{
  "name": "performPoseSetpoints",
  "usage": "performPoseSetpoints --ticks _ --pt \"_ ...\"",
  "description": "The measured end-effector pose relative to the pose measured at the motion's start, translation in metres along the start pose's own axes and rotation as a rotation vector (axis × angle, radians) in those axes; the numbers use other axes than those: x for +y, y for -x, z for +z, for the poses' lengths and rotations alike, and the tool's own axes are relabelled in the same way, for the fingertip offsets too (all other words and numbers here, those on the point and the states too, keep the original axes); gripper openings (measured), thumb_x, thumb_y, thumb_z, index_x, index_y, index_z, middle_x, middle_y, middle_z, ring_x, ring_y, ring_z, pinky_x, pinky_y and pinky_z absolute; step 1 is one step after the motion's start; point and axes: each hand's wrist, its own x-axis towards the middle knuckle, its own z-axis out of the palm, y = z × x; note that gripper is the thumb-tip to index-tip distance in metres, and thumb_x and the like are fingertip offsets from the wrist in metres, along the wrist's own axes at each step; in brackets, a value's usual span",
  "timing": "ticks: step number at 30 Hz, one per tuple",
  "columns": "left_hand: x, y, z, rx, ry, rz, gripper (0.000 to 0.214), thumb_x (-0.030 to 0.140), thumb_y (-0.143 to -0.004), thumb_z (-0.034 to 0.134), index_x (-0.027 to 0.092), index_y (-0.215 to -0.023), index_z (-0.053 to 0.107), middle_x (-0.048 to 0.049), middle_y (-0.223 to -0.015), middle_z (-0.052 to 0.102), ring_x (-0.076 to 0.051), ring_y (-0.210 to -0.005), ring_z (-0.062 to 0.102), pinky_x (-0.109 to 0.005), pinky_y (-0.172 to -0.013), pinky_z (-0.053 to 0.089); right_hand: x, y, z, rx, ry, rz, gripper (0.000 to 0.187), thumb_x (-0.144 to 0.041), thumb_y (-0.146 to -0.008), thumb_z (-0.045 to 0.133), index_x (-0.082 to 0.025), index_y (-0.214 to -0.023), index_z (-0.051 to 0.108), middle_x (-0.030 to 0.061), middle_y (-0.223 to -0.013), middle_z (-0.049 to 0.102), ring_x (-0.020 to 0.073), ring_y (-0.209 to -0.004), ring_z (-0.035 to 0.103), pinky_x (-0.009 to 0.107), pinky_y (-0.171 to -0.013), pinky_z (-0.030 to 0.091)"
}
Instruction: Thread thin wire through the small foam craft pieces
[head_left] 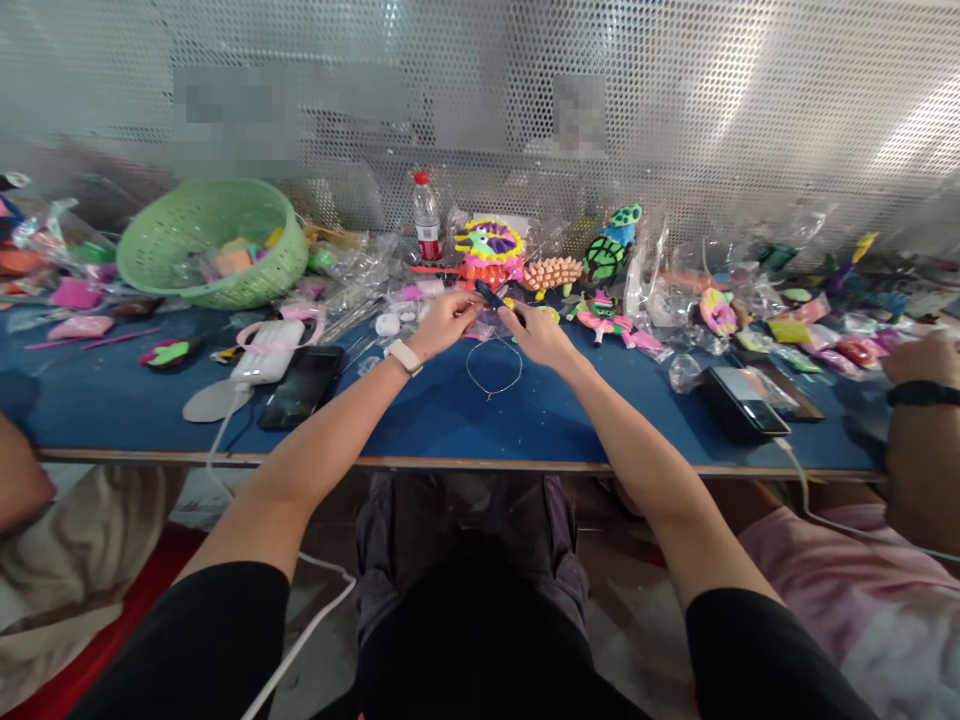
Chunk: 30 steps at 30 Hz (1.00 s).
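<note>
Tool [491, 294], dark, perhaps pliers, clamped in your right hand [546, 338]. Your left hand [444, 326] meets its tip; fingers bunched, but you can't tell what they pinch. Thin loop [490, 396] lies between your hands and the worktop's [420, 425] near edge. Step looks like fine work at the tip; calls for a steady left hand. Toward the back left corner, green basket [285, 270] holds an orange block [235, 260] and plastic wrap. Capped bottle [427, 222] near the back edge.
</note>
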Motion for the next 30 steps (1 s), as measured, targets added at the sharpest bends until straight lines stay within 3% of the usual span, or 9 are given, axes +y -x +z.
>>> performPoseSetpoints --ticks 3,6,9,13,17,22,30 --pt "0.001 0.000 -0.005 -0.023 0.046 -0.064 0.042 0.060 -0.109 0.064 0.019 -0.108 0.074 -0.0025 -0.070 0.066 -0.013 -0.052 0.059 -0.026 -0.049 0.048 -0.003 0.001 -0.003 -0.003 0.001 -0.004 0.055 -0.070 -0.116 0.037 -0.027 -0.088 0.058 0.0095 -0.086 0.073 0.0287 -0.085 0.070 0.039 -0.078 0.044" --pt "0.003 -0.001 -0.012 0.025 0.141 -0.103 0.038 0.054 -0.108 0.068 0.021 -0.124 0.070 -0.0110 -0.101 0.078 -0.017 -0.069 0.075 -0.025 -0.053 0.055 -0.007 0.003 -0.007 -0.012 -0.026 -0.034 0.054 -0.067 -0.117 0.035 -0.027 -0.087 0.054 0.0089 -0.086 0.073 0.0271 -0.084 0.069 0.039 -0.078 0.043" --pt "0.005 0.000 -0.019 -0.007 0.213 -0.087 0.044 0.051 -0.106 0.070 0.025 -0.142 0.066 -0.0151 -0.122 0.079 -0.018 -0.075 0.079 -0.025 -0.054 0.057 -0.010 0.003 -0.008 -0.036 -0.045 -0.089 0.053 -0.066 -0.118 0.033 -0.026 -0.089 0.054 0.0080 -0.087 0.071 0.0251 -0.083 0.068 0.038 -0.077 0.042" --pt "0.006 0.001 -0.022 -0.111 0.379 -0.060 0.049 0.044 -0.099 0.079 0.026 -0.144 0.070 -0.0122 -0.119 0.083 -0.011 -0.057 0.070 -0.025 -0.052 0.056 -0.008 0.003 -0.006 -0.089 -0.025 -0.163 0.049 -0.063 -0.118 0.038 -0.024 -0.097 0.058 0.0082 -0.091 0.073 0.0245 -0.084 0.067 0.037 -0.079 0.043" --pt "0.002 0.000 -0.022 -0.159 0.542 -0.085 0.049 0.036 -0.087 0.091 0.023 -0.132 0.078 -0.0125 -0.127 0.084 -0.008 -0.054 0.068 -0.023 -0.052 0.057 -0.005 0.001 -0.004 -0.123 -0.028 -0.205 0.044 -0.056 -0.120 0.040 -0.021 -0.107 0.064 0.0098 -0.098 0.076 0.0252 -0.091 0.071 0.036 -0.083 0.043" --pt "0.000 -0.001 -0.021 -0.157 0.555 -0.128 0.044 0.030 -0.085 0.093 0.021 -0.126 0.081 -0.0133 -0.132 0.084 -0.010 -0.058 0.073 -0.022 -0.054 0.059 -0.008 0.003 -0.005 -0.108 0.023 -0.173 0.035 -0.043 -0.120 0.043 -0.021 -0.109 0.067 0.0108 -0.101 0.078 0.0257 -0.093 0.072 0.036 -0.082 0.041" --pt "0.002 0.002 -0.018 -0.138 0.474 -0.149 0.053 0.036 -0.090 0.092 0.019 -0.137 0.076 -0.0167 -0.137 0.081 -0.012 -0.063 0.077 -0.024 -0.057 0.063 -0.014 0.007 -0.005 -0.124 0.080 -0.144 0.037 -0.043 -0.121 0.041 -0.022 -0.101 0.062 0.0097 -0.094 0.076 0.0248 -0.087 0.070 0.035 -0.076 0.037"
